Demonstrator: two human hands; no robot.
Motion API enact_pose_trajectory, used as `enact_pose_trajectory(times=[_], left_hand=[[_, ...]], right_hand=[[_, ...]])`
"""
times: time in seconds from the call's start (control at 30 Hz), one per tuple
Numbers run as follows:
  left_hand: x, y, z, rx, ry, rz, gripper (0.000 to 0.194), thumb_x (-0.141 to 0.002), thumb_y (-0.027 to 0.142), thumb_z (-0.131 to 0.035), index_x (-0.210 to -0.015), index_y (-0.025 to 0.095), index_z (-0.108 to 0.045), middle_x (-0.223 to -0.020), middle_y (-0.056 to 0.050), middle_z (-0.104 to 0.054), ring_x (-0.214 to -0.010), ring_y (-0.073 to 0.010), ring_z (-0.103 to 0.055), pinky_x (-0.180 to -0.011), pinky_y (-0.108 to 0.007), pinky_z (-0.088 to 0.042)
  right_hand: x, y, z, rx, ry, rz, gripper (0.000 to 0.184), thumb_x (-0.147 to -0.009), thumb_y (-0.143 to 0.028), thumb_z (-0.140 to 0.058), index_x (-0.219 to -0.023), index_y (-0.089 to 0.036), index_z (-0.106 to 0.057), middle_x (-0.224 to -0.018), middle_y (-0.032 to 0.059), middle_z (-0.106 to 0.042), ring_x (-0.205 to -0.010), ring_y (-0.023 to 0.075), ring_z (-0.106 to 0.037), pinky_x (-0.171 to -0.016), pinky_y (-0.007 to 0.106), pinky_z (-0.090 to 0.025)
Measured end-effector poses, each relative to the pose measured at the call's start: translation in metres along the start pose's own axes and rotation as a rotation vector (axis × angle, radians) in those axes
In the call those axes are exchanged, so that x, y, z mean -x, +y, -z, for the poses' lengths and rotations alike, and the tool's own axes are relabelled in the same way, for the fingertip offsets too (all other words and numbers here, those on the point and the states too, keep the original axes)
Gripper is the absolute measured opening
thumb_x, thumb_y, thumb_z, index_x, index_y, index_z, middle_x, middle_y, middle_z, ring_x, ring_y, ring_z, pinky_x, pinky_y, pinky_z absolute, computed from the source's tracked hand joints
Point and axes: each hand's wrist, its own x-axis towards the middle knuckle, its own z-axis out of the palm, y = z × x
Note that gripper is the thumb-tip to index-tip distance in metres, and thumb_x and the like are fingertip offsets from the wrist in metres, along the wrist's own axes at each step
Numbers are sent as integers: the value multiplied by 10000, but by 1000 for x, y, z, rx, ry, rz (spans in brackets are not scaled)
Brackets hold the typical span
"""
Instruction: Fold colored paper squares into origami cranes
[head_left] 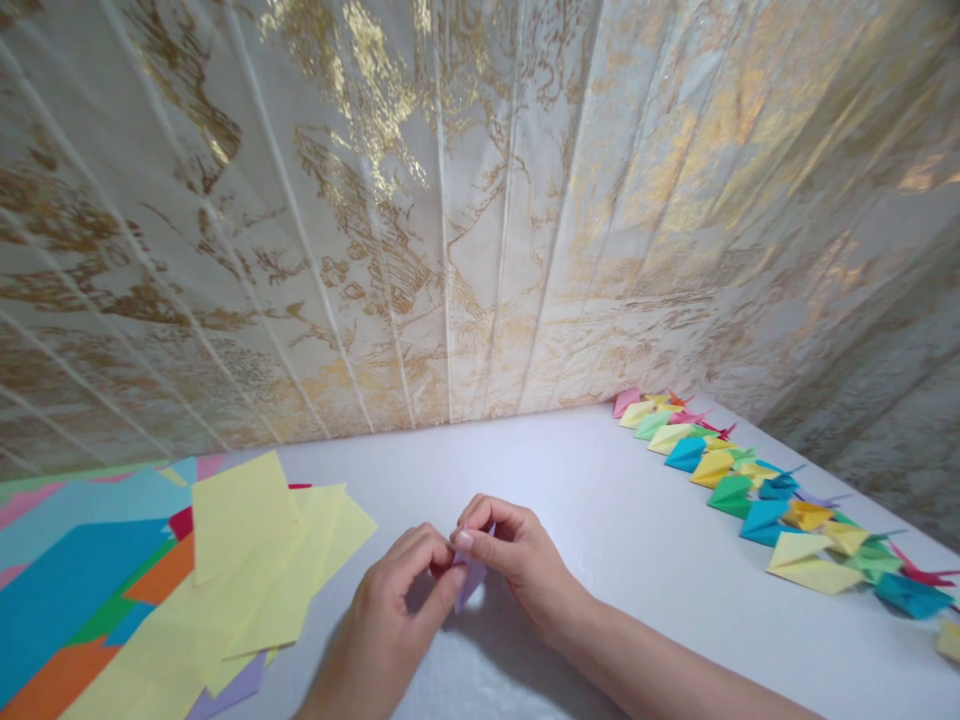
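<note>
Two bare hands meet over a white table (592, 500), both pinching one small piece of lilac paper (471, 582). The left hand (397, 605) has its thumb and index finger closed on the paper's left side, while the right hand (525, 560) grips its upper part between thumb and fingers, the fingertips of both hands nearly touching. The lilac paper sits between them, just above the tabletop near the front of the view, with its pointed lower end hanging down; the fingers hide much of its shape. To the left, loose sheets overlap in a spread pile: pale yellow sheets (247, 530) lie uppermost, partly covering an orange sheet (56, 685) and a large blue sheet (82, 570), and a corner of a lilac sheet (236, 688) shows beneath them near the bottom edge. Well apart on the right, folded paper figures (765, 521) in yellow, green, blue, pink and other colours stand close together in slanting rows along the table's right side, many with thin pointed ends. Behind the table hangs a pale, pleated curtain (480, 240) with a gold landscape pattern.
</note>
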Motion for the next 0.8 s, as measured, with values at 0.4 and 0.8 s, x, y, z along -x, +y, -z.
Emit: enact_pose_trajectory(times=[0.4, 0.8], left_hand=[[-5, -1, 5, 160, 58, 163, 315, -947, 500, -524, -775, 239, -560, -729, 48, -546, -720, -161, -541, -664, -220, -418], [-2, -5, -2, 74, -31, 216, 330, -914, 491, -530, -714, 232, -484, -695, 46, -468, -672, -161, -464, -630, -244, -368]], right_hand=[[-3, 5, 3, 87, 2, -7, 437, -652, -523, -874, -626, -168, -622, -563, -31, -560, -555, 109, -460, -602, 271, -348], [-1, 0, 0, -2, -38, 18, 319, -725, -435, -844, -720, -172, -665, -710, -1, -624, -682, 140, -517, -707, 291, -385]])
